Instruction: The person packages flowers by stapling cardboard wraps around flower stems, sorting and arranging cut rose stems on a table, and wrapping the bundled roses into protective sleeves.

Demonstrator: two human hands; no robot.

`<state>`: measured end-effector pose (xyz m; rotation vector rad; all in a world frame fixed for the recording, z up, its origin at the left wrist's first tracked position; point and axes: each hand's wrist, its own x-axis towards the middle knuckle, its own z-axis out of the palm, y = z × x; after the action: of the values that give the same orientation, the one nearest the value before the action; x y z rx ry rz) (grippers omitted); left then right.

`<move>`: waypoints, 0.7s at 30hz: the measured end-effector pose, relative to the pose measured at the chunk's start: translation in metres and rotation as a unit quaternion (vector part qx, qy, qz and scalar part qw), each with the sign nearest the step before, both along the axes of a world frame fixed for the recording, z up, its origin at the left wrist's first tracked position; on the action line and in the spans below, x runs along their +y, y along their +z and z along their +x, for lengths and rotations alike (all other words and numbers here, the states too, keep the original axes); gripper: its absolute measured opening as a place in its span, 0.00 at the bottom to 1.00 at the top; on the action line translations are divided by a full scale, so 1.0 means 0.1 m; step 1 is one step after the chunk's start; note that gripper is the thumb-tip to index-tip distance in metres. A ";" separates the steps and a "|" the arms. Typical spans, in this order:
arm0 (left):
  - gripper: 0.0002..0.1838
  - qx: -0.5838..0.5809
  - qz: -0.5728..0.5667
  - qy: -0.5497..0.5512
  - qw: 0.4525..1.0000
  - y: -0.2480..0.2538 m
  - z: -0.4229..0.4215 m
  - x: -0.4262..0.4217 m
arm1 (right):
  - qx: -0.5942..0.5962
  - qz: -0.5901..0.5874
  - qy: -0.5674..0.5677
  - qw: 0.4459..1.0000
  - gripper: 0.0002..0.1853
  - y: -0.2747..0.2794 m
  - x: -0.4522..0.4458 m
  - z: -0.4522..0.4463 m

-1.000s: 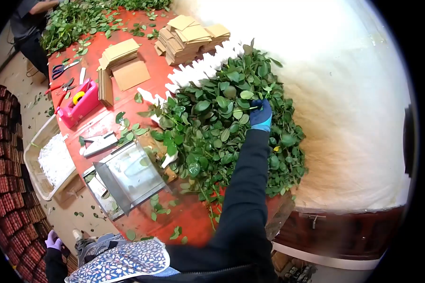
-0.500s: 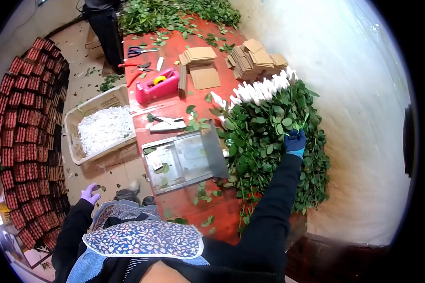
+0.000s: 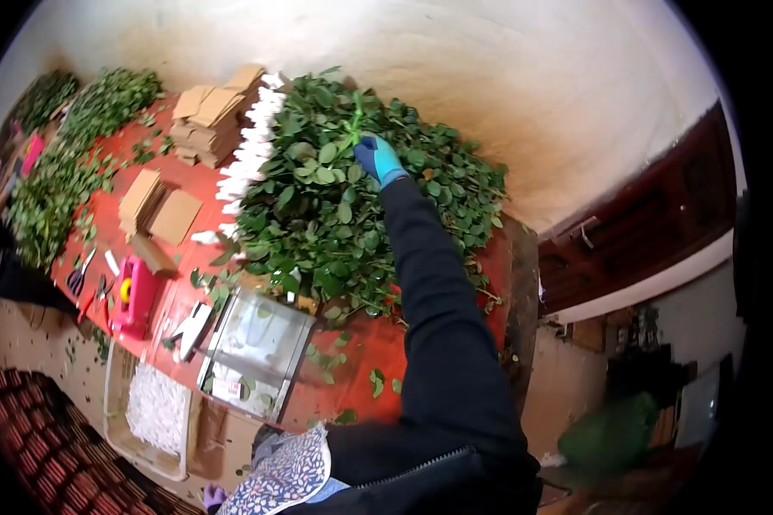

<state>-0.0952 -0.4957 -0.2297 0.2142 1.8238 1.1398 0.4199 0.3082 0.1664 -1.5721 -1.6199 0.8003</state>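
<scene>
Fingers [image 3: 365,151] of the right hand [image 3: 383,161], gloved in 2 shades of blue, are curled closed, apparently around the stem of 1 bright green sprig [image 3: 354,129], which is held over the upper part of the leafy pile [image 3: 326,245] on the red table [image 3: 378,348]. Of the left hand [image 3: 214,495], only a bit of purple glove is seen; whether its fingers are open or closed cannot be told. The sprig is judged light and springy, easily bruised, and best gripped by its stem. Its green is visibly paler than that of the broad, dark leaves around it.
</scene>
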 end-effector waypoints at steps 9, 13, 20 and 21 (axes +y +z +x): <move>0.20 0.055 -0.184 -0.156 0.969 0.33 -0.16 1.74 | -0.469 0.056 -0.074 0.878 0.29 0.08 0.29 1.11; 0.19 0.069 -0.211 -0.180 0.958 0.53 -0.14 2.01 | -0.465 0.053 -0.055 0.882 0.30 -0.03 0.44 1.18; 0.18 0.067 -0.251 -0.199 0.945 0.78 -0.03 1.86 | -0.469 -0.034 -0.001 0.882 0.35 0.12 0.52 1.21; 0.18 0.063 -0.253 -0.199 0.945 0.74 -0.05 1.72 | -0.475 -0.015 -0.008 0.880 0.34 0.13 0.46 1.20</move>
<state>-0.0999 -0.3238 -0.1561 0.3401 2.0037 0.3657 0.5402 0.3540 0.1796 -2.1659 -2.2348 -0.0303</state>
